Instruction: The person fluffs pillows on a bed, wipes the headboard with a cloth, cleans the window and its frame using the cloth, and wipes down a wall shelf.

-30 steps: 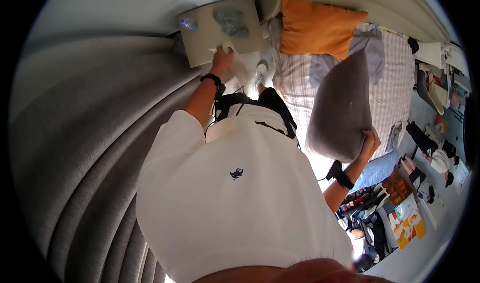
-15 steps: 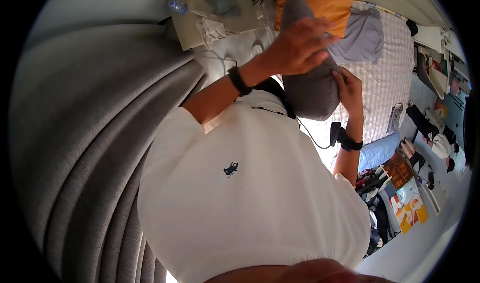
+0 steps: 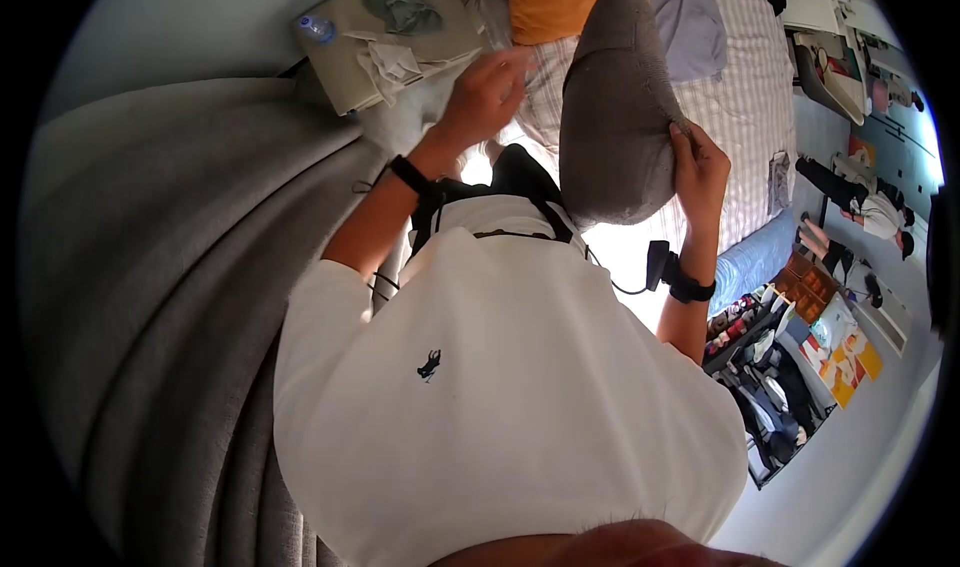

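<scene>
Cushion (image 3: 615,127): grey, plush, faintly creased, plump at the near end, narrowing towards the far end — located at the left side of the bed (image 3: 748,87). My right hand (image 3: 702,170) grips its right edge. My left hand (image 3: 482,97), slightly blurred, is loosely open — a gap separates it from the cushion. The bedside table (image 3: 334,71) edge lies far left, well apart.

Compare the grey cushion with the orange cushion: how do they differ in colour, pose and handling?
Colour: the grey cushion is dark and muted, while the orange cushion is bright.
Pose: the grey cushion stands edge-up, whereas the orange cushion lies flatter at the far end of the bed.
Handling: the right hand grips the grey cushion's edge; no hand touches the orange cushion.
Shared: both look plain and unpatterned.
</scene>
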Action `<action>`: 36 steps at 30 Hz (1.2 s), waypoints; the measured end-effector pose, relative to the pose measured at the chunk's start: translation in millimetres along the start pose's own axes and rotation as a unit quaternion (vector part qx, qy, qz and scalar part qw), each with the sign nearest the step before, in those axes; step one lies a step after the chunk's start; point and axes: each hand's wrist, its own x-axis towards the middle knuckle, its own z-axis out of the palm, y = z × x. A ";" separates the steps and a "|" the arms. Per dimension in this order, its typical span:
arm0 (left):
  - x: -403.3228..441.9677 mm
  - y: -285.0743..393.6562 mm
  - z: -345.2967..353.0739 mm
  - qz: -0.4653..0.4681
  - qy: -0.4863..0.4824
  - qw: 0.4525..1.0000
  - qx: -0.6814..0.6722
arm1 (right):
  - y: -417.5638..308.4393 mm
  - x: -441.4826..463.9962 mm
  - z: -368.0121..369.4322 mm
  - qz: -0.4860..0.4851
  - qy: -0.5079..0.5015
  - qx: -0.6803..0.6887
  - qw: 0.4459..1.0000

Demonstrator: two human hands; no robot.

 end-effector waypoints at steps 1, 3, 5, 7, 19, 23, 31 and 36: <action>14.2 16.7 2.0 0.016 0.036 0.999 -0.011 | -4.3 -5.3 -1.5 -0.002 0.011 0.000 1.000; 33.0 47.8 19.6 0.045 0.031 0.998 -0.036 | -8.7 -13.7 -5.1 -0.012 0.035 0.023 0.999; 23.6 46.9 28.7 0.078 0.026 0.995 -0.062 | -6.4 -19.5 -10.7 -0.015 0.066 0.054 0.996; -26.5 15.1 44.6 0.127 -0.150 0.980 -0.041 | -1.3 -28.2 -22.1 -0.026 0.094 0.067 0.993; 21.9 102.7 -18.6 0.043 0.029 0.999 0.001 | 9.4 -97.7 -4.3 -0.059 0.194 0.205 0.957; -9.4 131.1 52.5 0.057 0.000 0.995 -0.084 | 10.7 -115.5 4.1 -0.035 0.201 0.248 0.947; -122.2 -23.0 40.4 -0.095 -0.656 0.711 0.235 | 40.0 -170.0 13.9 0.047 0.288 0.244 0.925; -46.4 88.4 41.5 -0.085 -0.285 0.950 -0.095 | 45.7 -188.6 17.2 0.082 0.311 0.218 0.922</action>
